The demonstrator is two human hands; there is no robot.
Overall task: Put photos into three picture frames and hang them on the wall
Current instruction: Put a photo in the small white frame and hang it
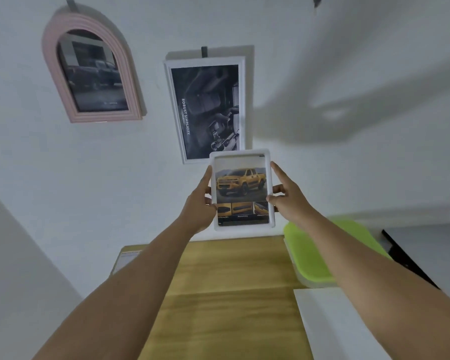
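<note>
A small white frame (242,189) with a photo of a yellow truck is held upright in front of the wall, above the table's far edge. My left hand (200,203) grips its left side and my right hand (287,198) grips its right side. On the wall hang a pink arched frame (89,74) with a dark photo at the upper left, and a white rectangular frame (205,107) with a dark car-interior photo in the middle. The held frame overlaps the lower right corner of the white hung frame.
A wooden table (231,294) lies below. A lime green lidded box (320,253) sits at its right. A white sheet (333,323) lies at the near right. A dark hook (317,0) is high on the wall at the right.
</note>
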